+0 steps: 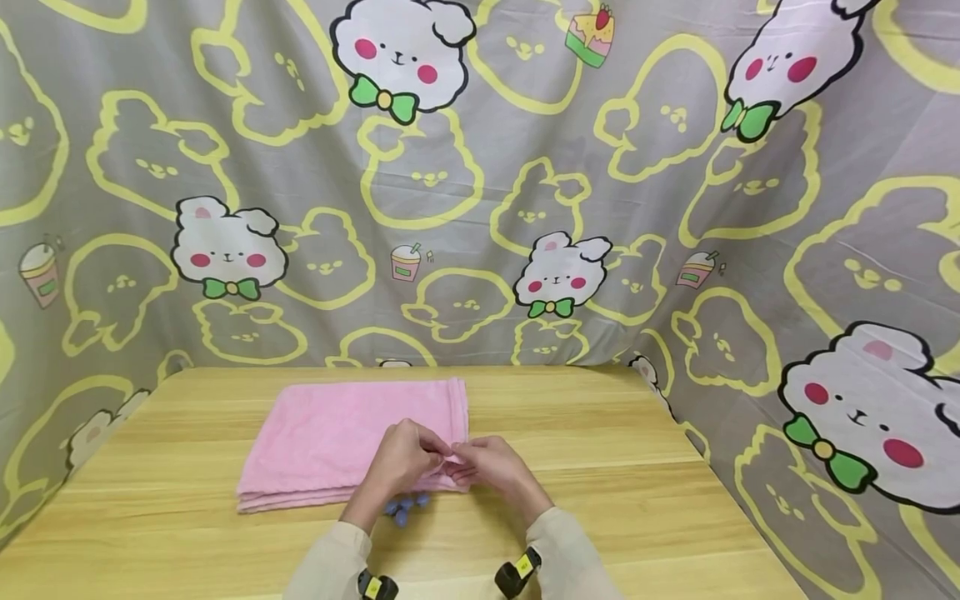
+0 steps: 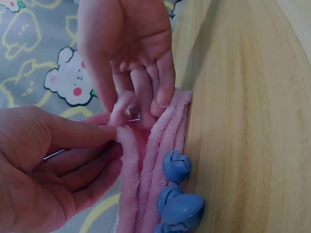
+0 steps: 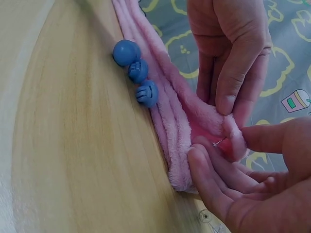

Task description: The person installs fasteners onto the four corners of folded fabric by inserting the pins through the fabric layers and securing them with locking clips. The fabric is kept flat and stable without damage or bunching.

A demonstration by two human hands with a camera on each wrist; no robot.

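Note:
A folded pink plush blanket (image 1: 337, 433) lies in several layers on the table. Along its near right edge, my left hand (image 1: 408, 454) pinches the raised top layer between thumb and fingers. My right hand (image 1: 491, 467) pinches the same fold from the other side, its lower fingers reaching in under the layer. Inside the fold, a thin metal pin (image 3: 218, 142) sticks out between the hands; its other end is hidden. Several blue round-headed plastic pieces (image 2: 182, 208) with slots lie beside the blanket's near edge, just below my left wrist in the head view.
The wooden table (image 1: 615, 500) reaches to a patterned grey curtain (image 1: 450, 250) at the back and sides. A small clear piece with a round end (image 3: 206, 216) shows below my right hand in the right wrist view. Black wrist cameras (image 1: 517, 572) sit at both sleeves.

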